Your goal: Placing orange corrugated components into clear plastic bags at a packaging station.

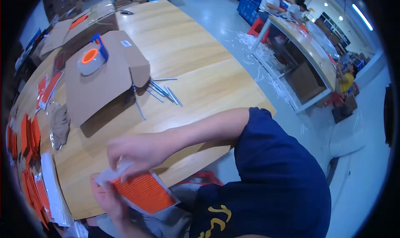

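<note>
A ribbed orange piece [146, 192] lies inside a flat clear plastic bag [177, 200], tilted over the near table edge close to my body. My left hand [109, 199] grips the bag along its left side, thumb on top. My right hand [135, 152] reaches across from the right. Its fingers are bent and closed on the whitish flap [113, 174] at the bag's upper end. Part of the flap is hidden behind the fingers.
A cardboard box [104, 77] carries a tape dispenser [92, 59]; thin metal rods [164, 92] lie beside it. Orange pieces [31, 142], a white stack [54, 192] and a crumpled grey-brown bag [61, 125] line the left. People [273, 2] sit at another table [308, 46].
</note>
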The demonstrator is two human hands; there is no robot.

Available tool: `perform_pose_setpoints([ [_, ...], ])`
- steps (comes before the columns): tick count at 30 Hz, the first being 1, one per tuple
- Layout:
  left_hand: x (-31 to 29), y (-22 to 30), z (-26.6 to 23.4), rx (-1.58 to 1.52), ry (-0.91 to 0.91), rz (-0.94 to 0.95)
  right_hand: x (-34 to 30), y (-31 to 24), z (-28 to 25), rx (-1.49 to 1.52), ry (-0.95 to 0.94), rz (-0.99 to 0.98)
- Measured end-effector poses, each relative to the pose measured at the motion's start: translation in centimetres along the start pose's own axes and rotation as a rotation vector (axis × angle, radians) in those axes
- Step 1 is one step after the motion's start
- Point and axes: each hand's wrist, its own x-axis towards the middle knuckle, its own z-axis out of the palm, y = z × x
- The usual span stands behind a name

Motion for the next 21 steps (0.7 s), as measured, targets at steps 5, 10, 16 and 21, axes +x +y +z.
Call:
perform_pose_setpoints([
  [5, -0.3, -1.0, -4.5, -0.026, -0.011, 0.065, 0.7, -0.5, 0.9, 0.308, -0.120, 0.494],
  [10, 0.0, -1.3, -3.2, 0.137, 0.285, 0.140, 0.6, -0.8, 0.2, 0.202, -0.110, 0.419],
  [16, 0.5, -0.3, -2.4, 0.016, 0.215, 0.081, 0.2, 0.2, 0.9, 0.227, -0.046, 0.471],
  [21, 0.2, -0.2, -1.7, -0.011, 0.190, 0.210, 0.4, 0.1, 1.2, 0.345, -0.033, 0.485],
])
